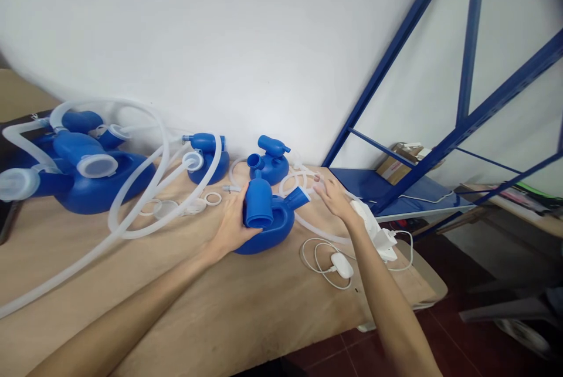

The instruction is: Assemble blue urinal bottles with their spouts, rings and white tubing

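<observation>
My left hand [233, 220] grips a blue cup-shaped piece [258, 204], its wide opening toward me. Beneath and behind it, a blue bottle [275, 227] with an angled spout stands on the wooden table [246, 312]. To the right, my right hand [329, 194] has its fingers apart beside clear tubing [316, 229] and touches nothing I can make out. Another blue bottle [272, 170] with a cup piece on top is just behind. White rings [213, 199] and clear caps [165, 210] lie left of my left hand.
More blue bottles [108, 186] with long clear hoses [123, 230] fill the left side. On the right are a white power strip [366, 217], a white puck [342, 265] with a cable, and a blue metal shelf [356, 183] holding a cardboard box [394, 170].
</observation>
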A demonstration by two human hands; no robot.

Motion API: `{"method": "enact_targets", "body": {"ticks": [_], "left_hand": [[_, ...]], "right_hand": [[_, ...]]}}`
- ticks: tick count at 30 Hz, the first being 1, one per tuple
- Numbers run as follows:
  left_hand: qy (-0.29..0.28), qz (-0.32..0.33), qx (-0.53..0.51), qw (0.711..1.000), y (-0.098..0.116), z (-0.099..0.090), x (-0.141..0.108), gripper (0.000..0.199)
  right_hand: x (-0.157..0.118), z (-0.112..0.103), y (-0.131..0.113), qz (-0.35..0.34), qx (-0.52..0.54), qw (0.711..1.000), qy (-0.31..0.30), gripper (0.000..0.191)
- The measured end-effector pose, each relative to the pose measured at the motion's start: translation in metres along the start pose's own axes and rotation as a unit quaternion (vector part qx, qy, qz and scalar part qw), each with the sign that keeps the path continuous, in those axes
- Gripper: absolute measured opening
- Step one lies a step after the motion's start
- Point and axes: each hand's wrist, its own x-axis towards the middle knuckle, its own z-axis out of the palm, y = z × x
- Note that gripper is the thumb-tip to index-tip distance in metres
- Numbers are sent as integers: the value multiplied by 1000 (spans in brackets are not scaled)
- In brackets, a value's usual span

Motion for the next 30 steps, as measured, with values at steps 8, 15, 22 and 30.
{"method": "enact_targets", "body": {"ticks": [8,15,22,30], "left_hand": [[-28,14,-2,1000,-2,-16,1,116],[-56,41,28,997,-14,-45,4,115],[-62,53,37,996,-22,-51,6,116],[-76,40,24,996,-20,-52,6,115]], "right_hand": [[-14,30,-2,116,58,988,85,90],[-11,-15,-64,-81,161,979,-96,49],[6,-22,-118,-12,245,960,-139,51],[15,-5,-109,2,272,951,-149,58]]}}
